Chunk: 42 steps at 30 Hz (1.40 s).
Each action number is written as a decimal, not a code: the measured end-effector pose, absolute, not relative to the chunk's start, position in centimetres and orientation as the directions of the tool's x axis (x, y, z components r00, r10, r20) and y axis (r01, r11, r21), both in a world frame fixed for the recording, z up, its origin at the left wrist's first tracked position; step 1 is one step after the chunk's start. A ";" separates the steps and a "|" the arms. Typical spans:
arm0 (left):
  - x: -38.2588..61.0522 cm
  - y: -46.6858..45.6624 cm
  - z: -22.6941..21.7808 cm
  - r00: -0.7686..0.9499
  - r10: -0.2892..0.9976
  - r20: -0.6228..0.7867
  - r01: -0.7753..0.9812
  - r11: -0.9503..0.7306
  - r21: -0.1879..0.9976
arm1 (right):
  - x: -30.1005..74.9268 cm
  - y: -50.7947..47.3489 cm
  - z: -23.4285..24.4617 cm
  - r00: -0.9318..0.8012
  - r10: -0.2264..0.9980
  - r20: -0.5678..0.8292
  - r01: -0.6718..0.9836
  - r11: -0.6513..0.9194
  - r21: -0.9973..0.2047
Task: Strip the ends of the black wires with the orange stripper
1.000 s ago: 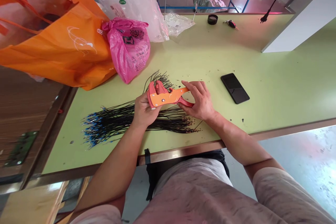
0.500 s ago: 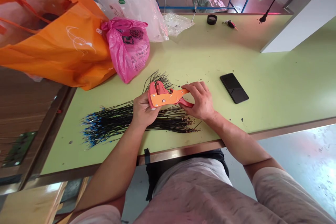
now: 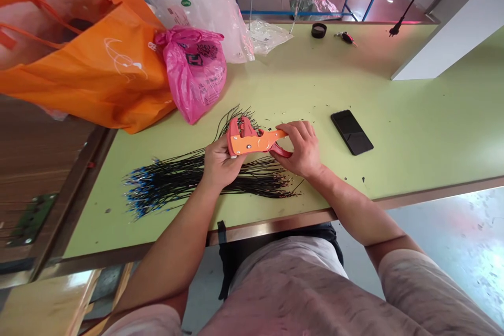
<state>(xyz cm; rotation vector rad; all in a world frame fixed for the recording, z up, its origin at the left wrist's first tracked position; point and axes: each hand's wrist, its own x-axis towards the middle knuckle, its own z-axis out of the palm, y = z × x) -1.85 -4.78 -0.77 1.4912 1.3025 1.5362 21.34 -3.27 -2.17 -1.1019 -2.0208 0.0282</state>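
Note:
An orange wire-stripping tool (image 3: pixel 250 141) is held above the green table (image 3: pixel 413 131) by both hands. My right hand (image 3: pixel 301 149) is wrapped round its handles. My left hand (image 3: pixel 219 165) is closed at the tool's jaw end, over a bundle of thin black wires (image 3: pixel 173 181) with blue tips at their left end. Whether a single wire is pinched in the left fingers is hidden.
An orange bag (image 3: pixel 84 55), a pink plastic bag (image 3: pixel 195 71) and clear plastic bags (image 3: pixel 205 0) stand at the back left. A black phone (image 3: pixel 352 132) lies right of my hands. A black ring (image 3: pixel 318 30), a key fob (image 3: pixel 346 37) and a plug (image 3: pixel 395 29) lie at the far edge. Wire scraps dot the table.
The tool and both hands have shifted slightly up and to the right. The wires and the phone have stayed put.

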 end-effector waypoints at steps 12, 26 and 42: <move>-2.2 -4.8 -1.2 -0.161 0.913 0.374 0.272 -0.324 0.906 | 21.1 -3.5 -2.0 -0.301 0.698 0.650 0.644 0.651 -0.401; -3.4 -4.1 -3.2 -0.036 0.814 0.579 0.377 -0.526 0.763 | 21.0 -3.7 -1.8 -0.290 0.705 0.648 0.688 0.624 -0.371; -2.5 -4.1 -2.8 -0.123 0.859 0.498 0.257 -0.457 0.852 | 20.9 -3.7 -1.9 -0.256 0.710 0.656 0.690 0.609 -0.390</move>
